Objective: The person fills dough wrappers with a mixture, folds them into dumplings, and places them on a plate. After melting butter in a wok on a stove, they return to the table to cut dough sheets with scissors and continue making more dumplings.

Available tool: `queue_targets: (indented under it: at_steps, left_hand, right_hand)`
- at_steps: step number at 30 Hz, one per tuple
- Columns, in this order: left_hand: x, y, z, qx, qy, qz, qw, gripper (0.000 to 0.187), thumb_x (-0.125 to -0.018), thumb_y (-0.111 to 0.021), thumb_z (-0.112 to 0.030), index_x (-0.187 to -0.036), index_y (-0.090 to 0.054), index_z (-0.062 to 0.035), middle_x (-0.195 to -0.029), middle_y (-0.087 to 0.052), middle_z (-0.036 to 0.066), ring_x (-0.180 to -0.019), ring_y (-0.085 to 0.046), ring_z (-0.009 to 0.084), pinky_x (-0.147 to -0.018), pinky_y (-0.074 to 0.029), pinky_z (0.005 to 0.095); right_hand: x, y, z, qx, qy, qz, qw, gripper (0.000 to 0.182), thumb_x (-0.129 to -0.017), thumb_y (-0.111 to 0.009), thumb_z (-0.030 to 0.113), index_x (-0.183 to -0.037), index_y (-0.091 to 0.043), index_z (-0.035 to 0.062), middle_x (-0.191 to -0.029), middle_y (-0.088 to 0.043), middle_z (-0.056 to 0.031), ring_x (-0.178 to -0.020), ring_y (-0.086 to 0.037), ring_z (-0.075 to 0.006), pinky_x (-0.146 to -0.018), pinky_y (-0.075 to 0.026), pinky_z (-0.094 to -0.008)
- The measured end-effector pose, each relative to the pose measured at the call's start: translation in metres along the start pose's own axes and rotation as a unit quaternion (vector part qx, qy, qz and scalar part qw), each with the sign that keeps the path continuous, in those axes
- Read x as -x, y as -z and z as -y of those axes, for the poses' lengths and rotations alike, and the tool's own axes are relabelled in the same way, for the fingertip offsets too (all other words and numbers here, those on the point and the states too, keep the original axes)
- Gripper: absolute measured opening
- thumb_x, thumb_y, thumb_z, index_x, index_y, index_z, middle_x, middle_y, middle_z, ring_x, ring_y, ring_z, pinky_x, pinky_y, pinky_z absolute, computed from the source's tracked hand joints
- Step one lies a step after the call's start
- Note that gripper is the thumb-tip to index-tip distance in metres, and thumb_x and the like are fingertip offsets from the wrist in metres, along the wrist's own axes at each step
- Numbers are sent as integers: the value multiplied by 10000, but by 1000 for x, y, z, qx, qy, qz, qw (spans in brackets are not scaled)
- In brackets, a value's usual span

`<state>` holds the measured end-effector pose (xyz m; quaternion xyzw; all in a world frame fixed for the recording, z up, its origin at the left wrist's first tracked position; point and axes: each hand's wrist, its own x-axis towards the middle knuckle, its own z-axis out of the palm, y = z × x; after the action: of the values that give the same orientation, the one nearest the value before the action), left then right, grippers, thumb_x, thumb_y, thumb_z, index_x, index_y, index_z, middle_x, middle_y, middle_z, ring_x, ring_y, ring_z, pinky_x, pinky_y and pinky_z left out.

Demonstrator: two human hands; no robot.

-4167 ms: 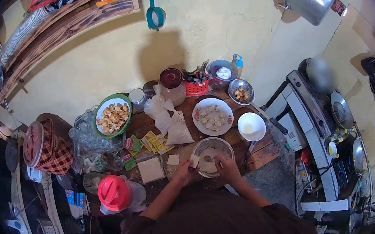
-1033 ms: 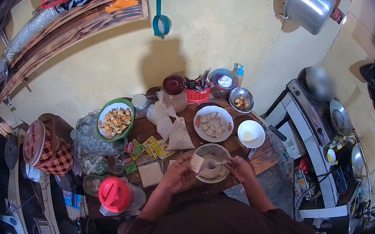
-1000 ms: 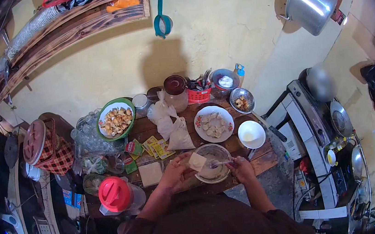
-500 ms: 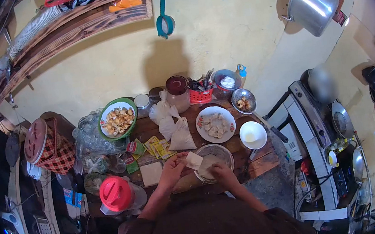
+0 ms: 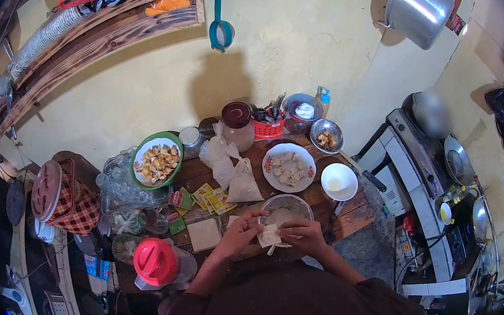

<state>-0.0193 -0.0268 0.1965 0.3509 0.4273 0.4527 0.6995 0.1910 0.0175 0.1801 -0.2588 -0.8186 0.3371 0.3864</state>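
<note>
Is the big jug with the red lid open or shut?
Shut: the round red lid sits flat on the clear plastic jug.

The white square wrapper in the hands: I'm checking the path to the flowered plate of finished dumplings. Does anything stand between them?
Yes. The white square wrapper, held by the left hand and right hand, has the clear glass filling bowl directly between it and the flowered plate of dumplings.
</note>
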Motion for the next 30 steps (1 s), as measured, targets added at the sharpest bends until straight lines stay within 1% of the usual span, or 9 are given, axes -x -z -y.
queue_targets:
  at_steps: [3, 6, 12, 14, 18, 23, 24, 26, 30]
  left_hand:
    - [-3, 10, 11, -59, -1, 34, 998, 370, -882, -493, -59, -1242, -413, -80, -780, -596, 16, -757, -579, 79, -759, -493, 265]
    - [-2, 12, 13, -64, -13, 40, 997, 391, -880, -509, -86, -1256, -402, -65, -886, -630, 53, -806, -604, 113, -733, -492, 258]
    - [7, 0, -1, 86, -97, -12, 991, 365, -852, -522, -6, -1204, -430, -20, -976, -621, 105, -910, -593, 143, -812, -491, 289]
    - [3, 3, 8, 14, -199, 19, 980, 347, -797, -578, 46, -1134, -505, 9, -1019, -612, 117, -954, -587, 163, -863, -477, 301]
    - [5, 2, 11, -73, -190, -30, 979, 289, -749, -620, 76, -1030, -598, 13, -1039, -610, 117, -964, -589, 174, -860, -483, 302]
    - [9, -2, 1, -230, -262, -94, 933, 186, -737, -661, 18, -916, -674, -33, -960, -645, 117, -865, -630, 175, -762, -519, 286]
    - [10, -2, -3, -230, -262, -94, 933, 186, -737, -661, 18, -916, -674, -33, -960, -645, 117, -865, -630, 175, -762, -519, 286]
    - [13, -1, -12, -366, -313, -77, 873, 182, -716, -682, -8, -892, -686, -52, -906, -660, 108, -823, -644, 180, -737, -519, 281]
    - [13, 2, -8, -386, -344, -67, 853, 176, -702, -692, -28, -875, -693, -65, -892, -664, 94, -810, -648, 194, -707, -521, 291]
  right_hand:
    - [-1, -1, 4, -15, 37, -7, 999, 180, -655, -714, 30, -825, -701, 89, -846, -665, -82, -748, -655, -188, -659, -527, -272]
    - [0, -3, 5, -8, 52, -24, 998, 182, -645, -718, 24, -815, -700, 86, -834, -664, -87, -733, -655, -191, -641, -530, -273]
    - [2, -5, 12, 93, 49, -143, 984, 196, -659, -720, 39, -847, -674, 72, -853, -662, -108, -765, -660, -218, -651, -535, -301]
    - [-1, -4, 17, 106, 46, -158, 981, 199, -660, -719, 36, -850, -671, 68, -856, -661, -114, -770, -660, -223, -655, -535, -305]
    - [-3, -4, 23, 91, 46, -144, 984, 190, -663, -723, 43, -843, -663, 59, -871, -653, -116, -789, -654, -225, -675, -531, -308]
    - [-7, -2, 27, 87, 53, -117, 988, 192, -656, -734, 55, -832, -656, 55, -861, -645, -106, -789, -649, -221, -683, -528, -308]
    - [-8, -1, 28, 92, 53, -112, 988, 194, -653, -736, 52, -830, -656, 58, -854, -645, -102, -785, -649, -220, -679, -528, -308]
    - [-10, 2, 29, 96, 53, -108, 988, 196, -651, -737, 49, -828, -655, 60, -847, -645, -97, -780, -649, -220, -676, -528, -308]
    - [-18, 9, 31, 94, 85, -80, 989, 171, -641, -740, 37, -788, -654, 54, -820, -646, -88, -779, -649, -217, -667, -530, -308]
